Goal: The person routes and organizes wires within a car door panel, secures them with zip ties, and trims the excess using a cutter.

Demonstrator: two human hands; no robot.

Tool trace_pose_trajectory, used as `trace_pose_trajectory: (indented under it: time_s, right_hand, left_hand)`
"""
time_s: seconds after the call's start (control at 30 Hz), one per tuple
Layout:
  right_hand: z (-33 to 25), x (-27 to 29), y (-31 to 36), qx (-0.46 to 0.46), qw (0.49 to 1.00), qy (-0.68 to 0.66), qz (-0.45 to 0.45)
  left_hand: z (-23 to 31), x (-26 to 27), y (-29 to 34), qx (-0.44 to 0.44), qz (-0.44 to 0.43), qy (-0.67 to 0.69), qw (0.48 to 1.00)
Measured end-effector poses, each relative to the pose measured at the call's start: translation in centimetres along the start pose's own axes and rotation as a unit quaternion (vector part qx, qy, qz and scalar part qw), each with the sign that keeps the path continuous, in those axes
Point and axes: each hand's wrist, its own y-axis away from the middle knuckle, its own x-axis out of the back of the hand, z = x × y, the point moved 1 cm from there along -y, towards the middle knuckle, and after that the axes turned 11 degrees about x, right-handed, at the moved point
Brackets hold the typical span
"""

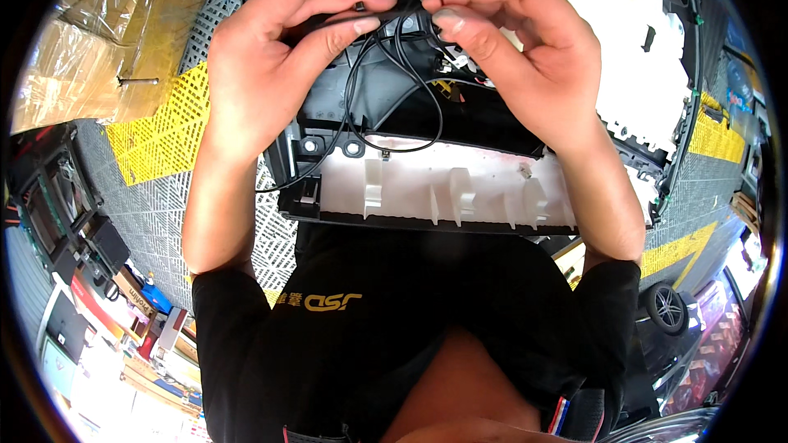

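Both of my hands are raised over what looks like the back of a car door panel [427, 226], black-framed with pale inner pieces. A thin black cable [402, 150] hangs in loops between them. My left hand [279, 57] is closed, its thumb and fingers around a small black piece [359, 6] that seems to be part of the cable. Thumb and forefinger of my right hand [542, 57] pinch a thin black stretch of the cable. One cable end runs down left, past the panel's edge, behind my left forearm. Where the strands cross between my fingertips is hard to make out.
White padding [632, 57] covers the panel's right side. A taped cardboard box [90, 41] stands at far left, beside yellow floor grating [160, 135]. Shelves and boxes line the lower left. A car wheel [666, 308] shows at lower right.
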Motion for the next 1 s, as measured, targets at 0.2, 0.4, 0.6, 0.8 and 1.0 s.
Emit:
trace_pose_trajectory:
  time_s: [0.2,0.4,0.6,0.8,1.0]
  right_hand:
    - [-0.8,-0.1,-0.1,-0.044,0.996,0.077,-0.004]
    - [-0.4,0.1,-0.3,-0.083,0.995,0.039,-0.044]
    - [0.6,-0.7,0.5,-0.16,0.974,-0.146,0.062]
    - [0.9,-1.1,0.5,-0.146,0.965,-0.195,0.095]
    - [1.2,-1.2,0.7,-0.122,0.975,-0.166,0.083]
  left_hand:
    - [0.3,0.0,-0.3,0.019,0.045,-0.028,0.998]
    - [-2.0,1.1,-0.6,-0.054,0.106,0.007,0.993]
    - [1.4,2.4,1.6,-0.092,0.184,-0.023,0.978]
    - [4.6,2.7,3.0,-0.22,-0.053,-0.425,0.876]
    - [5.3,0.7,2.9,-0.341,-0.127,-0.568,0.738]
